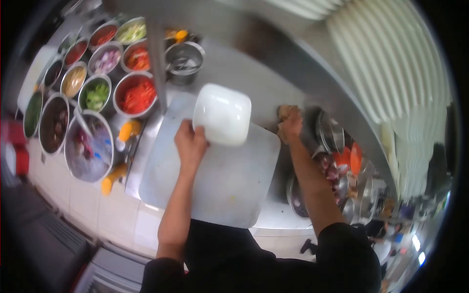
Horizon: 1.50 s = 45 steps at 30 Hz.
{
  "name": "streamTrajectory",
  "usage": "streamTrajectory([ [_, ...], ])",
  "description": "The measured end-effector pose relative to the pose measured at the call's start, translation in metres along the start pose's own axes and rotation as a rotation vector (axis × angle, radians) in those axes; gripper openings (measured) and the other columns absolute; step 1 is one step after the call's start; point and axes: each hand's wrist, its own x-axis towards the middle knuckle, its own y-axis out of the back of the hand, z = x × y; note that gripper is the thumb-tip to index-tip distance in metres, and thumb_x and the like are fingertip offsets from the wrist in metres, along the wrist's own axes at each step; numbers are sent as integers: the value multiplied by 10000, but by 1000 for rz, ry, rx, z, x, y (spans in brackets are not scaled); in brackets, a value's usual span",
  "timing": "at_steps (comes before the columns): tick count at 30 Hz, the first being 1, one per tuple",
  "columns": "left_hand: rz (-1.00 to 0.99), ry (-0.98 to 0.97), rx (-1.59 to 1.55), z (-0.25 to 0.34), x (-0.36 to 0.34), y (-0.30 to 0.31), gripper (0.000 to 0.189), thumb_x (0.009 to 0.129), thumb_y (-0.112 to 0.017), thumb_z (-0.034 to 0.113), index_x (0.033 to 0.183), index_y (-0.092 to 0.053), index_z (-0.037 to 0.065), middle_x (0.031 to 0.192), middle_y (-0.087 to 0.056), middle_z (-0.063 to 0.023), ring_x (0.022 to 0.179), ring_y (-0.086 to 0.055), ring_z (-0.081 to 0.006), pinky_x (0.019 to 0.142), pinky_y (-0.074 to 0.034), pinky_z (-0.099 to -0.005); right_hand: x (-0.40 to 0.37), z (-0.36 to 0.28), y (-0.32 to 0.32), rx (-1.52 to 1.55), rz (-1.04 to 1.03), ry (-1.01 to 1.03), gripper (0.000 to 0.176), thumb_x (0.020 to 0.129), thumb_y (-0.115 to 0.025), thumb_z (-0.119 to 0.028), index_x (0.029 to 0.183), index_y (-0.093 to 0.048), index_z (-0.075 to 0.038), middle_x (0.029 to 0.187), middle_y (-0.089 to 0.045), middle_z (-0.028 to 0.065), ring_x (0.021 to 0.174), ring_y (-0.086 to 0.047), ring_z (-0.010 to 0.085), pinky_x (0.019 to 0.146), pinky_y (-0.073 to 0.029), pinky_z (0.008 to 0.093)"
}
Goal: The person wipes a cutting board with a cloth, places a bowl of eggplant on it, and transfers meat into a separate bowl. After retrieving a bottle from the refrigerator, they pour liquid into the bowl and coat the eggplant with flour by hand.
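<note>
My left hand (pixel 192 141) grips the near-left edge of a white square bowl (pixel 223 111), thumb at its rim. Nothing shows inside the bowl, which is over the far part of a pale grey cutting board (pixel 229 185). Beyond the board's right corner, my right hand (pixel 293 123) is closed on a crumpled brown cloth (pixel 285 111) at the steel counter. Part of the cloth is hidden under the fingers.
Several metal bowls of cut vegetables, including red peppers (pixel 138 96), stand at left. A steel pot (pixel 184 61) sits at the back. Stacked white plates (pixel 386 63) fill a shelf at upper right. Metal bowls (pixel 330 131) lie beside my right arm.
</note>
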Motion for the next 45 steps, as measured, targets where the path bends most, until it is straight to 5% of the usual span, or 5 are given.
streamTrajectory([
  [5,-128,-112,137,-15,127,-112,178,814,-539,109,835,-576,-63,583,-608,-145,500,-623,-268,548,-502,-395,-38,44,-39,236,277,-412,301,794,-584,-77,1082,-652,-25,1186,-604,184,1120,-559,332,963,-444,375],
  [9,-314,-232,207,-59,196,-146,224,878,-611,169,944,-585,-43,752,-638,-160,564,-637,-230,453,-514,-317,-82,67,-63,562,439,-56,372,777,-492,42,1066,-690,-83,1210,-600,159,1157,-540,307,1023,-390,343],
  [14,-397,186,-14,-13,150,-135,293,906,-611,265,963,-582,-20,787,-630,-157,628,-623,-209,535,-530,-313,-173,26,-32,426,468,-57,359,785,-511,53,1089,-660,-65,1253,-567,145,1193,-514,292,1046,-369,340],
  [34,-1040,58,900,10,-172,74,285,887,-582,237,809,-704,-9,687,-679,-95,656,-646,-167,623,-491,-306,-347,11,119,278,490,67,321,737,-675,-193,1049,-667,-119,1134,-589,127,1113,-487,369,977,-353,508],
  [45,-693,360,794,4,-340,160,476,870,-558,459,1139,-637,74,1077,-639,-154,979,-601,-284,802,-505,-409,-329,368,302,-405,294,-289,700,717,-740,-223,1342,-458,-78,1304,-528,162,1195,-487,351,1031,-335,527],
])
